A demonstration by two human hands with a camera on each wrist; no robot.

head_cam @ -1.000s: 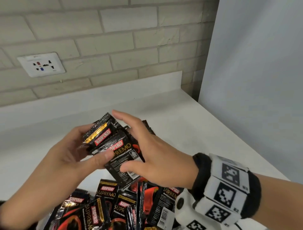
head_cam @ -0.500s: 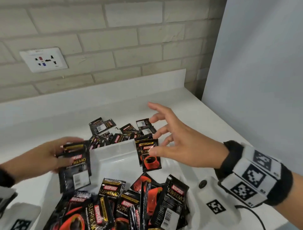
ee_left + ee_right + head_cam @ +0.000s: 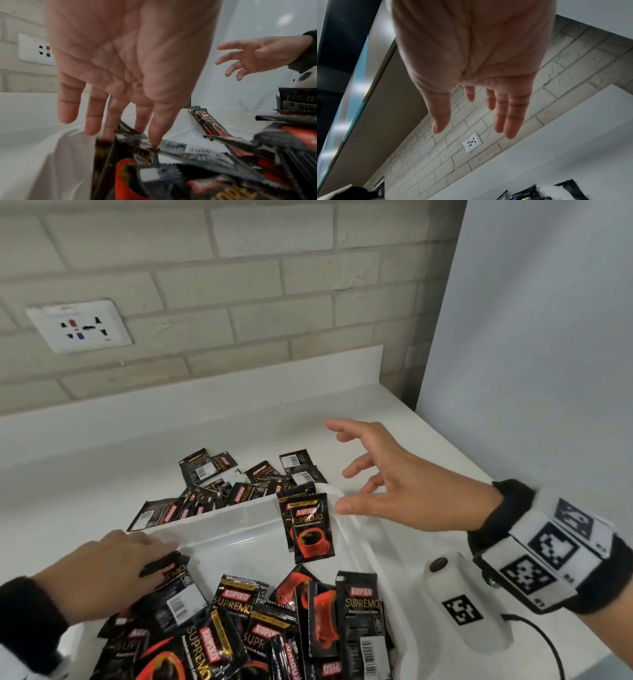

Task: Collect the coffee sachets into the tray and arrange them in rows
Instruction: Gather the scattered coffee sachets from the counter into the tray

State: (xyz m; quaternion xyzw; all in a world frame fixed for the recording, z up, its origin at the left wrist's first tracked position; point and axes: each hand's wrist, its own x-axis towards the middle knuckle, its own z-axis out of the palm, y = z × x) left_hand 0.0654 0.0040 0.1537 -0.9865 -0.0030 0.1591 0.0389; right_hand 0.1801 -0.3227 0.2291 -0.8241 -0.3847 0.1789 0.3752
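Observation:
A white tray (image 3: 233, 515) sits on the counter with a jumbled pile of black coffee sachets (image 3: 239, 621) in its near half. My left hand (image 3: 161, 556) is low at the tray's left. Its thumb and first fingers pinch a few sachets (image 3: 181, 604) lying on the pile, which also shows in the left wrist view (image 3: 145, 135). Two sachets (image 3: 310, 529) lean against the tray's far right corner. My right hand (image 3: 346, 467) hovers just right of them with fingers spread, and it holds nothing (image 3: 471, 129). Several loose sachets (image 3: 239, 484) lie on the counter behind the tray.
The white counter (image 3: 102, 481) runs back to a brick wall with a socket (image 3: 78, 326). A grey panel (image 3: 531, 337) closes off the right side. The right wrist camera housing (image 3: 466, 604) and its cable hang over the counter right of the tray.
A second ago both hands held one stack together. Since then the left hand has brought its share down onto the pile. The right hand has let go of the two leaning sachets and drawn back.

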